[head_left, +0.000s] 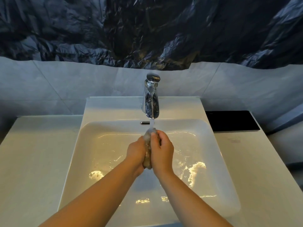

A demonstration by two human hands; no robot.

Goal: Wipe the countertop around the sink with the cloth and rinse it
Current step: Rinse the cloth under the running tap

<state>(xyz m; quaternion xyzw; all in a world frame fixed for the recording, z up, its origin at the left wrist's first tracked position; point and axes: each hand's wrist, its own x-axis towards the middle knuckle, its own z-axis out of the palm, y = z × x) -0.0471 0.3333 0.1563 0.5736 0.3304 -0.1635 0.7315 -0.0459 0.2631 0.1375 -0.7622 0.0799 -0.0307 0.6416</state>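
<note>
A bunched, wet beige cloth (148, 149) sits squeezed between my two hands over the middle of the white sink (78, 154). My left hand (135, 151) grips it from the left and my right hand (161, 150) grips it from the right, fingers curled round it. Water runs from the chrome faucet (151, 99) straight onto the cloth's top end. Water lies in the basin. The pale countertop (34, 154) lies on both sides of the sink.
A black flat panel (231, 120) lies on the counter at the back right. Grey tiles (65, 86) form the wall behind, with dark crinkled plastic sheeting (147, 30) hanging above. A chrome overflow slot (145, 123) sits under the faucet.
</note>
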